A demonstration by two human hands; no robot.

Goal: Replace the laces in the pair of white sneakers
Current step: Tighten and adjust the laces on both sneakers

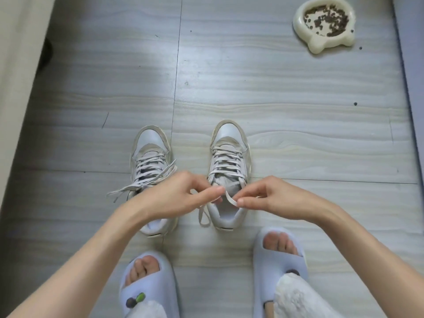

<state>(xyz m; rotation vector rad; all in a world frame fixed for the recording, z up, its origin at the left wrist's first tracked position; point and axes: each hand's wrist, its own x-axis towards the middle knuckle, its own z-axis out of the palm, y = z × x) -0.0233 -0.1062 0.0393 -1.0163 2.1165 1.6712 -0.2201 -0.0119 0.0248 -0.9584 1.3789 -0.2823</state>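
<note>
Two white sneakers stand side by side on the floor, toes pointing away from me. The left sneaker (150, 154) has its grey lace untied, with loose ends trailing to the left. The right sneaker (228, 154) is laced, and its lace ends (230, 198) are loose at the collar. My left hand (181, 198) pinches one lace end above the right sneaker's opening; a loop hangs down beside the shoe. My right hand (273, 198) pinches the other flat lace end between thumb and forefinger.
A cream pet bowl (305, 17) holding brown kibble sits on the floor at the back right. My feet in pale blue slippers (149, 288) are close in front of the sneakers. A beige furniture edge (16, 65) runs along the left.
</note>
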